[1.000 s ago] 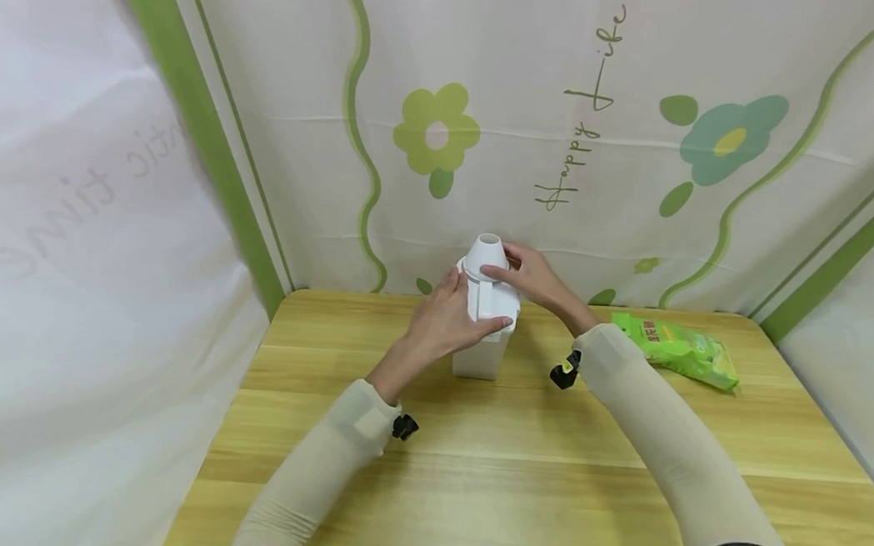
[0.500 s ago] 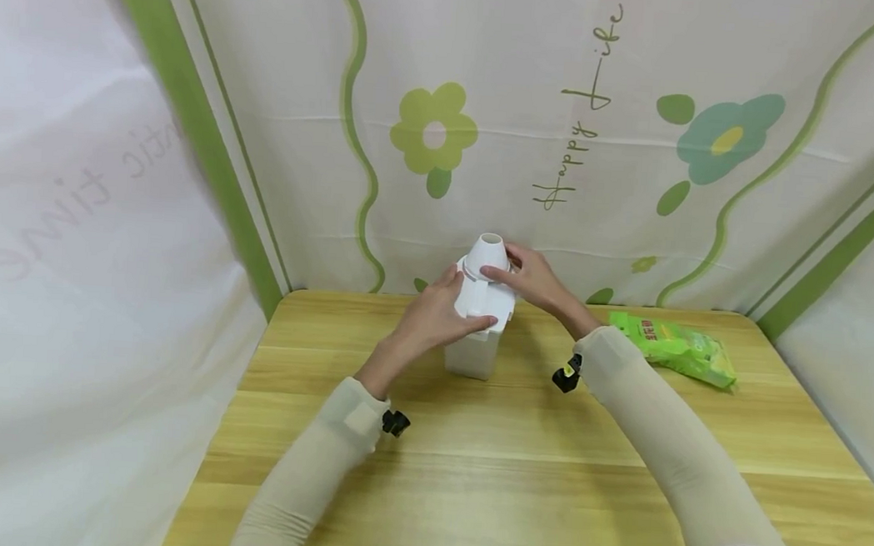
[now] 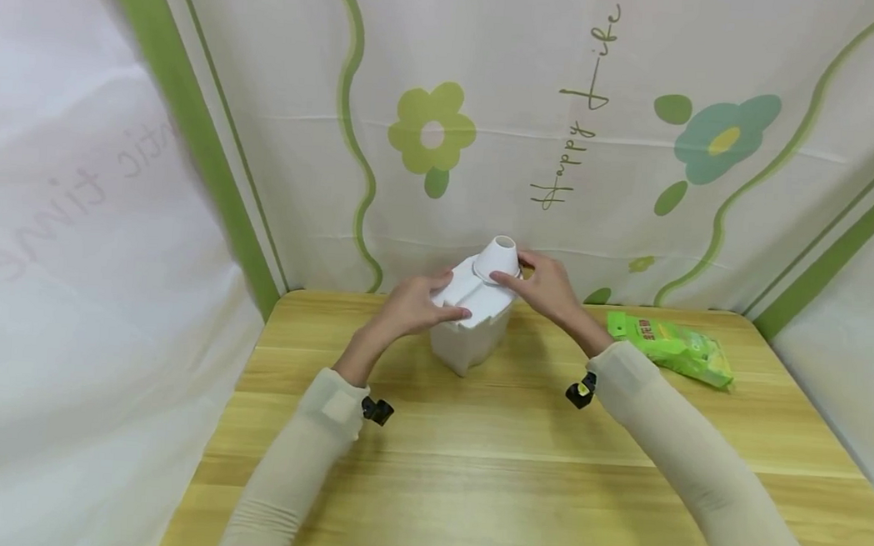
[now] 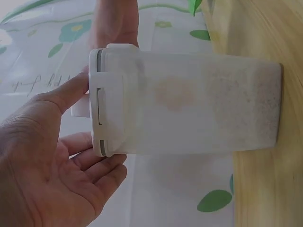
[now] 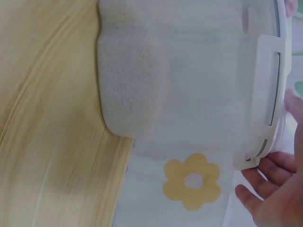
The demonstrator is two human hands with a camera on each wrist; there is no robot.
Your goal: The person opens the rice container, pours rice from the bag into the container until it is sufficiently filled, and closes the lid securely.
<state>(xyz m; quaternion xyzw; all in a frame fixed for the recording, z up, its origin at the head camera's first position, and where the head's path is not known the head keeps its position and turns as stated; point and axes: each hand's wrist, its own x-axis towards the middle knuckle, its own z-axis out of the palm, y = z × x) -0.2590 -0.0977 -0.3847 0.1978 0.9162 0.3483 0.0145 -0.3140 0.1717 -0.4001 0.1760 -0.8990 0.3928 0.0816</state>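
Observation:
A translucent white container (image 3: 469, 342) with a white lid (image 3: 464, 296) stands tilted at the back of the wooden table (image 3: 500, 477). A white cone (image 3: 500, 257) sticks up from the lid. My left hand (image 3: 408, 305) grips the lid's left side, thumb on top. The left wrist view shows that hand (image 4: 57, 161) with its thumb on the lid (image 4: 113, 101) and its fingers curled under the edge. My right hand (image 3: 549, 286) holds the base of the cone, thumb in front. In the right wrist view, white grains (image 5: 128, 71) are heaped to one side inside the container (image 5: 203, 71).
A green packet (image 3: 669, 347) lies at the back right of the table. A flowered cloth backdrop (image 3: 565, 147) hangs right behind the container, with cloth walls on both sides. Bare wood stretches from the container to the near edge.
The container has tipped and turned to the left. My left hand moved from its side up onto the lid. My right hand followed, staying at the cone.

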